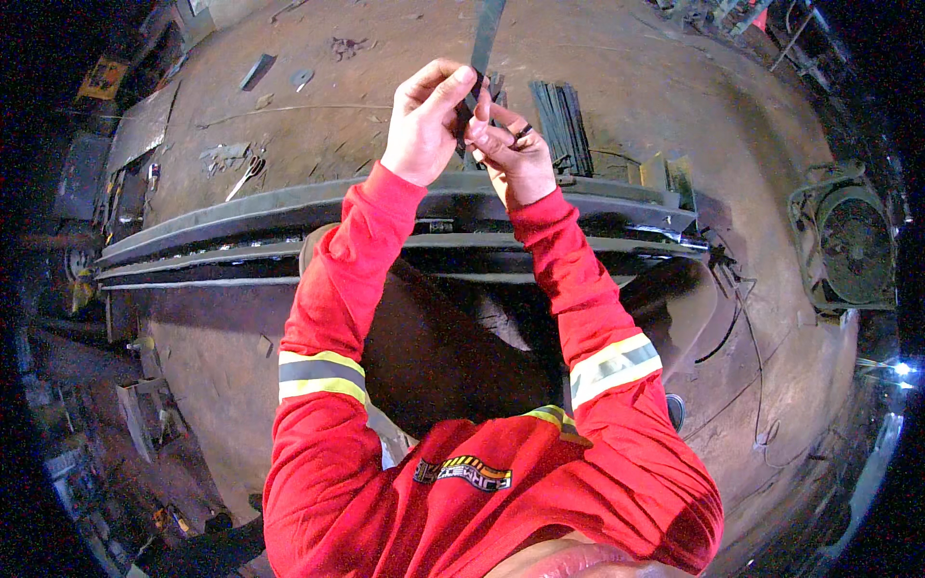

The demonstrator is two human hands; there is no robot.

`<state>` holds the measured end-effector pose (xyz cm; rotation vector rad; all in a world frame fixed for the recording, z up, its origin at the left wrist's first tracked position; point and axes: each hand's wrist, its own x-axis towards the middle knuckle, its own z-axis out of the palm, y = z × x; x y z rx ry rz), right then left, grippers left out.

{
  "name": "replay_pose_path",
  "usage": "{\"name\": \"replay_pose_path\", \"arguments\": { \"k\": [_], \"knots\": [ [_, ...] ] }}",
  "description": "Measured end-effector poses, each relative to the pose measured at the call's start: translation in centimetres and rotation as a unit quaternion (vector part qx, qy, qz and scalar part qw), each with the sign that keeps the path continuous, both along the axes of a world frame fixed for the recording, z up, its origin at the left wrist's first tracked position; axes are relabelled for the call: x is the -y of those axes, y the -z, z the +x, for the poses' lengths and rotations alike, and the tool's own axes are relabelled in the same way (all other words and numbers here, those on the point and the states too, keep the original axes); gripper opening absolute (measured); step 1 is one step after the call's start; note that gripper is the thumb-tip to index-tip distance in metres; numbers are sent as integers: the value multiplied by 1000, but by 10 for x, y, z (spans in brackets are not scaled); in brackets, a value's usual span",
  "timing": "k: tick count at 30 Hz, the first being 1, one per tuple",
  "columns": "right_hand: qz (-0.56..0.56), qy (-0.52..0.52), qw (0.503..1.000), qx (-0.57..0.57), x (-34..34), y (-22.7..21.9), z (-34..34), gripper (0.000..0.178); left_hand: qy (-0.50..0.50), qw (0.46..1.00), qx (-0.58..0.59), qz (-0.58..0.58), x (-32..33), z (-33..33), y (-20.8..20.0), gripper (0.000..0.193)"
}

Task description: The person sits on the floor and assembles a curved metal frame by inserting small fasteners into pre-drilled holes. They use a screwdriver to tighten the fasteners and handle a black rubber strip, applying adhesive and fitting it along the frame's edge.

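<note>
A long grey steel beam (289, 207) crosses the floor; beyond it lies a bundle of dark rods (564, 120). Above the beam, the left hand (424, 120) and right hand (515, 154) both pinch the lower end of a flat metal strip (485, 39).

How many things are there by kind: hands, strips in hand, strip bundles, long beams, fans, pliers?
Hands: 2, left hand and right hand
Strip in hand: 1
Strip bundle: 1
Long beam: 1
Fan: 1
Pliers: 1
Total: 7
</note>
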<state>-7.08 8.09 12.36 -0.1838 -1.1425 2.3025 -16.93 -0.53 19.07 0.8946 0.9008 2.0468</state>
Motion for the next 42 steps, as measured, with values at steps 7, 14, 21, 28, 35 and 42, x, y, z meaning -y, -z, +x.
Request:
{"name": "replay_pose_path", "arguments": {
  "k": [7, 14, 21, 28, 35, 42],
  "knots": [
    [52, -5, 997, 51, -1, -1, 8, 43, 7, 1000, -9, 6, -7, 7, 3, 13],
    [-75, -77, 994, -23, 15, -20, 29, 55, 6, 998, -65, -4, -9, 7, 5, 8],
    [504, 451, 734, 55, -59, -130, 113, 40, -30, 985, -144, -90, -7, 16, 13, 7],
    [791, 356, 467, 174, -93, -251, 149, 34, -74, 938, -287, -178, -18, 28, 43, 13],
    [697, 27, 610, 377, -168, -188, 156, 26, -100, 880, -417, -204, -29, 45, 60, 12],
    [608, 25, 700, 373, -194, -148, 202, 25, -60, 787, -580, -202, -32, 33, 65, 22]
  ]
}}
